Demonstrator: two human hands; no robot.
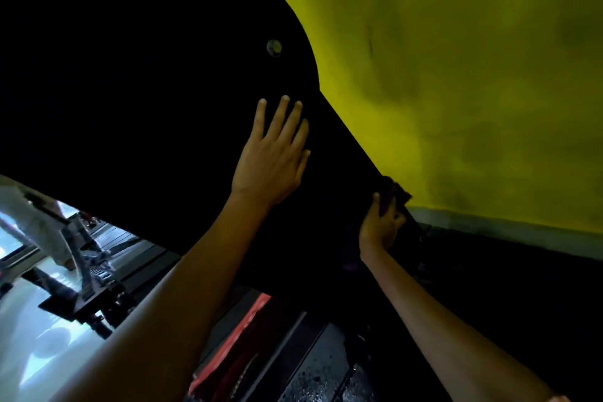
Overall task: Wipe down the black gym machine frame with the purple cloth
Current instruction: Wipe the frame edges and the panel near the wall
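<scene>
The black gym machine frame [137, 81] fills the upper left as a broad dark panel with a curved edge and a small round silver bolt [274, 48]. My left hand [274, 160] lies flat on the panel, fingers spread and holding nothing. My right hand [380, 222] grips the purple cloth [396, 192], which looks very dark here, bunched against the panel's slanted right edge. Most of the cloth is hidden behind my fingers and the edge.
A yellow-green wall [456, 75] stands right behind the frame, with a pale skirting strip [522, 232] and dark floor below. Under my arms are black weight plates with a red strip [248, 320]. Other gym equipment [91, 271] and bright windows show at lower left.
</scene>
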